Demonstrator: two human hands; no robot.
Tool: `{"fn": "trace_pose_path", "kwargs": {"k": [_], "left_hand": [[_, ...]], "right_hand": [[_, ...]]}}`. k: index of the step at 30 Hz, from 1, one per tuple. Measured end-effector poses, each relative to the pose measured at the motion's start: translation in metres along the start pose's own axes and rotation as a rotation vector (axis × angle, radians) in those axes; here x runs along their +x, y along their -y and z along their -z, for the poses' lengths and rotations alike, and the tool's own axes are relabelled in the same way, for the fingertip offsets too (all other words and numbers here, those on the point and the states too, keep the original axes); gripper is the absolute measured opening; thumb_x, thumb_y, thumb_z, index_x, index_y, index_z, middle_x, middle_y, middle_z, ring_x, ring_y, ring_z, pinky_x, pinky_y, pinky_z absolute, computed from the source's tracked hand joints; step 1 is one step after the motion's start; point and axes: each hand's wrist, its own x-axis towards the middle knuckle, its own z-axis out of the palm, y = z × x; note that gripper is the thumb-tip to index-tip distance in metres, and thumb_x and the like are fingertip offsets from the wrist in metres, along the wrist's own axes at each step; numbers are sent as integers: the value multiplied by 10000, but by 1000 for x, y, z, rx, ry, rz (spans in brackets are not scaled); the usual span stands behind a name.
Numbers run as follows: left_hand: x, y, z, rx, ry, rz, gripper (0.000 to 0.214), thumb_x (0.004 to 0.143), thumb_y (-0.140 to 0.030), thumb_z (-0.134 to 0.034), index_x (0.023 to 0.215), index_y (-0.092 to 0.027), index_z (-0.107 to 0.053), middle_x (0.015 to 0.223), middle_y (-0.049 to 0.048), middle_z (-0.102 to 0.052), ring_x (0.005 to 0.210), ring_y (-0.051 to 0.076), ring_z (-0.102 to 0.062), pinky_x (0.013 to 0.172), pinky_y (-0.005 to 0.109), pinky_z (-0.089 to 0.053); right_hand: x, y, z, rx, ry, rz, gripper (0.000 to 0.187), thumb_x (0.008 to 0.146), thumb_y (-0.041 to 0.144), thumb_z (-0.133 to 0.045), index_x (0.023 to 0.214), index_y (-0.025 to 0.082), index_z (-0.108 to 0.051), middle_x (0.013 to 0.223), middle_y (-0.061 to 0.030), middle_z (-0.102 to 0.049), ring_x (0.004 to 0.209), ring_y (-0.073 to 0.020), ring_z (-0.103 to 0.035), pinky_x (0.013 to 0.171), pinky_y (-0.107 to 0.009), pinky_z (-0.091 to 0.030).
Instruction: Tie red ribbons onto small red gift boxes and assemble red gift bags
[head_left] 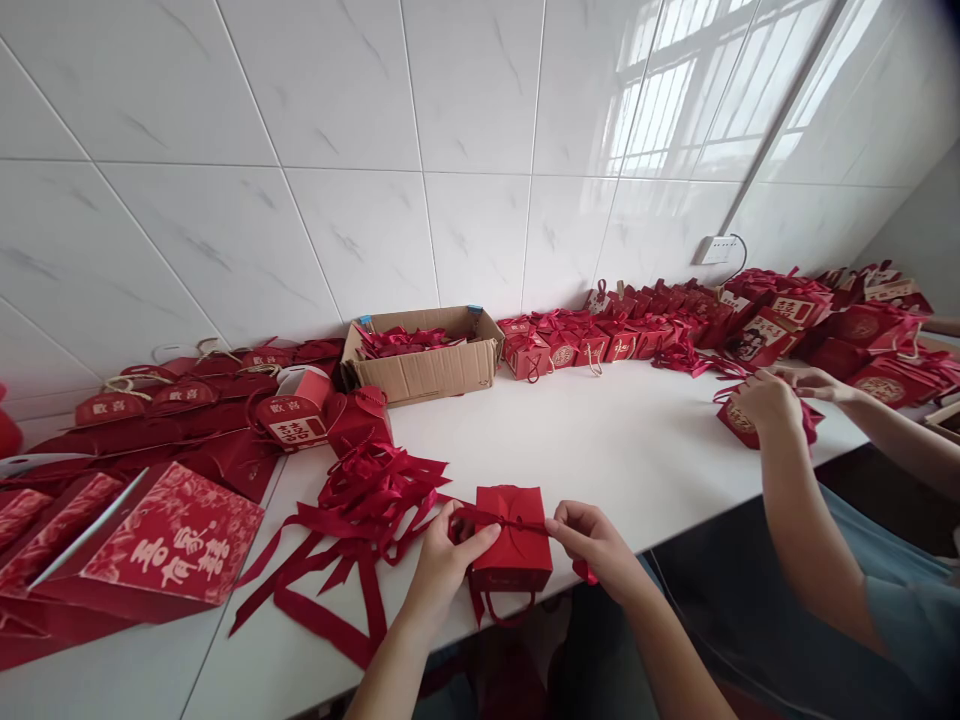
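Note:
A small red gift box (511, 540) lies at the near edge of the white table (600, 440). A thin red ribbon (510, 522) runs across its top. My left hand (442, 560) pinches the ribbon at the box's left side. My right hand (596, 545) pinches the other ribbon end at the right side, with the tail hanging below the fingers. Just left of my left hand lies a heap of loose red ribbons (360, 520).
A cardboard carton (427, 365) with ribbons stands at the back. Rows of tied red boxes (600, 340) line the tiled wall. Flat red bags (157, 545) lie at left. Another person's hands (772, 400) work on a red box at right.

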Motion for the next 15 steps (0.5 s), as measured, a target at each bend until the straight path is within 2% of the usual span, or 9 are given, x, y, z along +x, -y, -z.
{"fn": "trace_pose_path", "kwargs": {"k": [4, 8, 13, 15], "left_hand": [[0, 2, 0, -5, -23, -16, 333, 658, -371, -780, 855, -170, -604, 848, 37, -696, 833, 212, -647, 788, 320, -516], [-1, 4, -1, -2, -52, -20, 361, 648, -397, -782, 866, -176, -596, 867, 36, -703, 853, 220, -654, 805, 323, -517], [-1, 7, 0, 34, -82, -4, 417, 635, -440, -780, 888, -177, -579, 894, 46, -705, 896, 237, -656, 829, 332, -510], [0, 7, 2, 57, -90, -3, 436, 633, -445, -781, 909, -178, -575, 921, 53, -704, 918, 246, -654, 821, 331, -509]], "right_hand": [[1, -2, 6, -30, -2, -8, 450, 766, 559, -670, 637, 198, -435, 500, 98, -260, 443, -50, -187, 412, -220, -123], [3, -1, 10, -53, 2, 9, 441, 768, 535, -685, 633, 183, -457, 524, 85, -296, 480, -54, -200, 446, -231, -118], [3, -4, 13, 70, 57, -18, 419, 773, 521, -687, 646, 180, -480, 514, 89, -287, 479, -55, -179, 456, -228, -109], [1, -3, 14, 109, 81, -23, 413, 778, 530, -675, 659, 178, -496, 521, 74, -341, 472, -57, -239, 451, -221, -147]]}}
